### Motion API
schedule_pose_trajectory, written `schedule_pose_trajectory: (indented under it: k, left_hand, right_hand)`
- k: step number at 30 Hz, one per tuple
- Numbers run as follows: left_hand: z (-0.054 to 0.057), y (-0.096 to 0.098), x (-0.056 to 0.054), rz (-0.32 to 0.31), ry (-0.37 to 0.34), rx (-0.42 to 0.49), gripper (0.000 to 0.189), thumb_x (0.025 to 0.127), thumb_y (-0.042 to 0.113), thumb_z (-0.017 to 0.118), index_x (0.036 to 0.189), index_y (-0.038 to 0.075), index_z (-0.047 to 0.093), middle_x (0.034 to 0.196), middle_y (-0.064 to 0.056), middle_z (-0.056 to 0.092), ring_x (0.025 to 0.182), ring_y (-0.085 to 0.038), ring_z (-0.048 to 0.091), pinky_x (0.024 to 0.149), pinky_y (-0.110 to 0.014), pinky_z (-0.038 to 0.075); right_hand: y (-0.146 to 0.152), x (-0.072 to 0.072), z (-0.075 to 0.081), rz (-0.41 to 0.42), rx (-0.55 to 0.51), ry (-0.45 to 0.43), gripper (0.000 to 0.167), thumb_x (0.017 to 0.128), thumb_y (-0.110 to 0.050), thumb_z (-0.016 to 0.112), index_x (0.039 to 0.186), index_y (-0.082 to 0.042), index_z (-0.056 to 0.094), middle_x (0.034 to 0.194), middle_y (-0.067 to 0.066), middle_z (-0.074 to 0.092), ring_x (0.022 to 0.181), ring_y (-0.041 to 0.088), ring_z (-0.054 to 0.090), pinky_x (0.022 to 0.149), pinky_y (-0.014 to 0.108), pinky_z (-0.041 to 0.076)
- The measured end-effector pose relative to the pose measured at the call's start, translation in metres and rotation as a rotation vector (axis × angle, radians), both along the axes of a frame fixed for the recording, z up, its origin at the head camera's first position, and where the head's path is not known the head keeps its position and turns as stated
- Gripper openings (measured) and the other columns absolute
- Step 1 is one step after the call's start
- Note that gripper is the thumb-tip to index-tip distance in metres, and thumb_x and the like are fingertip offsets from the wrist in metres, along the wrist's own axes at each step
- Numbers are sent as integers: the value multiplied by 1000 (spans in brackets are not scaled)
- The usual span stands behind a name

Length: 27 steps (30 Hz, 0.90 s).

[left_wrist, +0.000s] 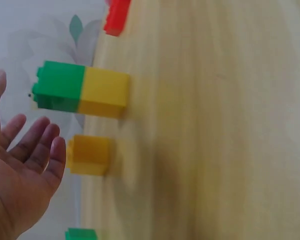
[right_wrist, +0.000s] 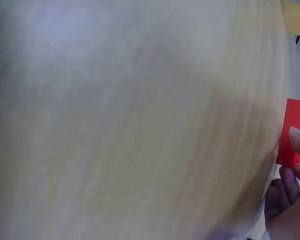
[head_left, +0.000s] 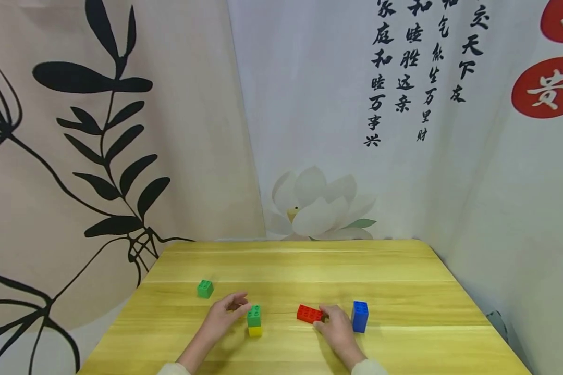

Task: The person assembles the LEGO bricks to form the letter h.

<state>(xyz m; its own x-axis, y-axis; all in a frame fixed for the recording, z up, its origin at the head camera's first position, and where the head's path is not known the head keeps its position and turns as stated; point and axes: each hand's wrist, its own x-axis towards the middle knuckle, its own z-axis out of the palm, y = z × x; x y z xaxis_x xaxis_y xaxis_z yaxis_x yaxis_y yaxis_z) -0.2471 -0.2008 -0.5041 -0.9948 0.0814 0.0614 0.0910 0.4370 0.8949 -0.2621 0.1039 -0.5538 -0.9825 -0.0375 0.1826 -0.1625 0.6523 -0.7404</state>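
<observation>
My right hand [head_left: 339,329] pinches the right end of a red toy building brick [head_left: 306,313] low over the table or on it; which one I cannot tell. In the right wrist view the thumb lies against the side of the red brick [right_wrist: 291,130]. My left hand [head_left: 222,317] holds nothing, its fingers loosely bent, just left of a green brick [head_left: 254,315] stacked on a yellow brick [head_left: 255,332]. The left wrist view shows a separate yellow brick [left_wrist: 90,155] near those fingers; the left hand hides it in the head view.
A tall blue block [head_left: 359,316] stands right of my right hand. Farther back on the left sits a small green brick [head_left: 205,288]. The wooden table [head_left: 286,265] ends at a printed curtain [head_left: 206,130].
</observation>
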Motion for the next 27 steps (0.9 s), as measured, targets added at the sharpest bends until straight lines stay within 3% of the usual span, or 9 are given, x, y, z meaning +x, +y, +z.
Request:
schedule_pose_trajectory:
  k: [9, 14, 19, 27]
  left_hand:
    - [-17, -11, 11, -173, -65, 65, 64, 92, 34, 72, 140, -3, 50, 125, -11, 58, 111, -29, 55, 83, -43, 53]
    - [-20, -11, 8, -166, -76, 61, 66, 91, 36, 72, 141, -1, 50, 124, -10, 58, 110, -28, 56, 83, -41, 53]
    - [-21, -6, 6, -168, -57, 47, 54, 90, 37, 73, 132, 6, 60, 115, -7, 64, 106, -27, 58, 82, -41, 53]
    - [-20, 4, 3, -153, -37, 2, 45, 89, 37, 75, 125, 10, 66, 107, -2, 67, 98, -22, 60, 80, -39, 53]
  right_hand:
    - [-2, 1, -1, -17, 85, 72, 35, 76, -13, 84, 106, 0, 74, 97, 7, 67, 89, 27, 60, 78, 44, 49]
    - [-2, 2, 1, -5, 83, 67, 34, 77, -15, 84, 107, -1, 74, 98, 7, 67, 90, 27, 60, 79, 44, 49]
    - [-3, 4, 5, 14, 57, 39, 34, 79, -15, 83, 108, 0, 73, 99, 7, 66, 93, 27, 62, 81, 46, 50]
    - [-9, 4, 15, 53, -70, -12, 34, 83, -16, 80, 112, -1, 71, 107, 11, 67, 97, 27, 62, 83, 47, 51]
